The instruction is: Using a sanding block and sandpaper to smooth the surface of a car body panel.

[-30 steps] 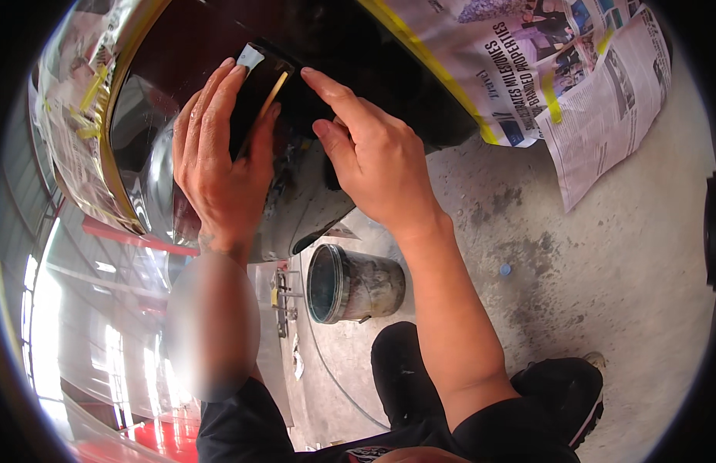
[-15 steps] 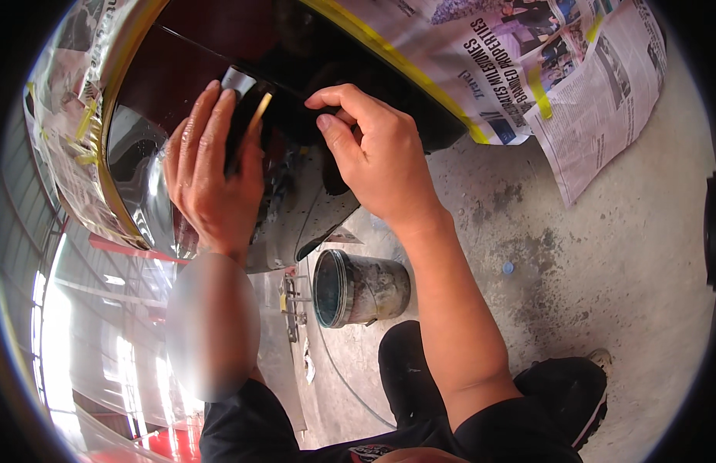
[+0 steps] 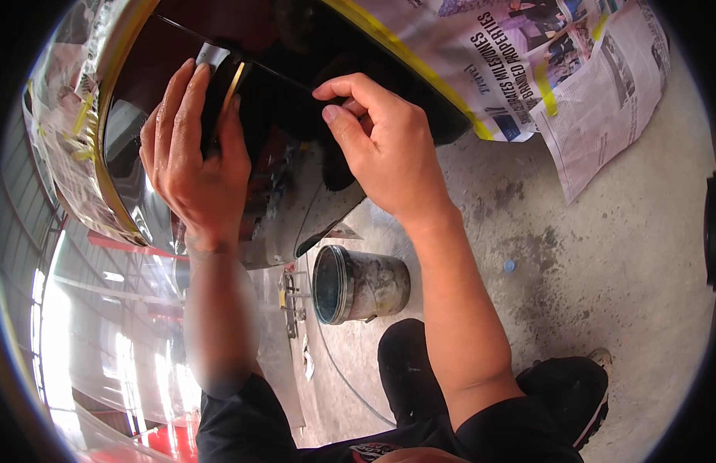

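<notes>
Shifted left and farther, yellow strip [image 3: 233, 85] in left hand [image 3: 191, 162], held between thumb and straightened fingers, over dark panel [image 3: 296, 38], right hand [image 3: 392, 150] half-curled nearby, hold unclear.

Stained grey concrete floor [image 3: 489, 224]

Flr [image 3: 489, 231] w/ bkt [image 3: 377, 285], blue disc [image 3: 509, 265]

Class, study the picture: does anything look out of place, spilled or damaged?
A small, round blue disc lies by itself on the grey concrete floor, as if dropped. Dark blotches beside it may be stains or spills.
</notes>
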{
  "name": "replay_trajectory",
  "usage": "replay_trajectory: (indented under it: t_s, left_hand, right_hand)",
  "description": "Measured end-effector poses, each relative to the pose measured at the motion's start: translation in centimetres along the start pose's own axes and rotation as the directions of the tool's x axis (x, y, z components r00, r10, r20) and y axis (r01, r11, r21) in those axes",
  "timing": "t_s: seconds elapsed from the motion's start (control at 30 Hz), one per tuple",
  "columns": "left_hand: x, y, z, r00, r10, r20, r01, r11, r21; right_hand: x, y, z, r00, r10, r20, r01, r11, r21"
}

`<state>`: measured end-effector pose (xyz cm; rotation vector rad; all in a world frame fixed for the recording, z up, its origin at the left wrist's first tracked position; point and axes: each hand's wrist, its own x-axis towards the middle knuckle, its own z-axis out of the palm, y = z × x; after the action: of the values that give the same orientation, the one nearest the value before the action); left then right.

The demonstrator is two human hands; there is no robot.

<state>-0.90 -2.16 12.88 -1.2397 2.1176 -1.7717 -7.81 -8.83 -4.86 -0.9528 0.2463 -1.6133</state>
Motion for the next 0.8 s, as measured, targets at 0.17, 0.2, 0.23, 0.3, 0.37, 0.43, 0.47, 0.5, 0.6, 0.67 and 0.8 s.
replay_trajectory:
  t_s: [0.17, 0.2, 0.23, 0.3, 0.37, 0.43, 0.47, 0.5, 0.6, 0.67, 0.8]
  left_hand:
    - [-0.6, 0.3, 0.2, 0.999, 0.031, 0.015, -0.031, 0.999, -0.021]
    - [-0.4, 0.1, 0.2, 0.999, 0.034, 0.002, -0.034, 0.999, -0.008]
    - [0.2, 0.0, -0.1, 1.000, 0.005, -0.005, -0.004, 1.000, 0.023]
    - [0.4, -0.1, 0.0, 1.000, -0.012, -0.019, 0.012, 1.000, 0.005]
    - [0.1, 0.5, 0.2, 0.999, -0.026, -0.037, 0.026, 1.000, 0.000]
    - [-1.3, 1.4, -0.1, 0.998, -0.001, 0.060, 0.004, 0.999, -0.046]
    - [-2.3, 1.8, -0.6, 0.993, -0.012, 0.116, 0.018, 0.999, -0.051]
    - [-3.2, 1.6, -1.0, 0.991, -0.031, 0.131, 0.041, 0.996, -0.075]
    - [-4.5, 1.5, -2.1, 0.991, -0.078, 0.112, 0.087, 0.993, -0.079]
    - [-4.8, 1.0, -2.8, 0.990, -0.086, 0.115, 0.095, 0.992, -0.078]
    - [-4.6, 0.6, -3.6, 0.985, -0.119, 0.127, 0.129, 0.989, -0.077]
  right_hand:
    - [0.1, -0.1, -0.6, 0.999, 0.033, -0.040, -0.033, 0.999, 0.005]
    - [0.3, 0.0, -0.8, 0.999, 0.032, -0.040, -0.032, 0.999, 0.004]
    - [0.4, 0.1, -0.9, 0.998, -0.001, -0.068, 0.002, 1.000, 0.016]
    - [0.5, 0.0, -1.2, 0.996, -0.012, -0.092, 0.015, 0.999, 0.034]
    - [0.7, -0.3, -1.6, 0.995, -0.004, -0.097, 0.009, 0.999, 0.046]
    - [0.9, -0.4, -1.8, 0.995, -0.002, -0.103, 0.008, 0.998, 0.057]
    - [0.9, -0.4, -1.6, 0.992, -0.051, -0.111, 0.053, 0.999, 0.009]
    - [1.0, -0.4, -1.3, 0.988, -0.101, -0.117, 0.097, 0.994, -0.039]
    - [1.1, -0.5, 0.3, 0.907, -0.396, -0.141, 0.331, 0.879, -0.344]
    - [1.1, -1.5, 1.7, 0.902, -0.427, -0.060, 0.374, 0.843, -0.387]
    - [1.2, -2.2, 3.7, 0.908, -0.419, 0.017, 0.372, 0.786, -0.493]
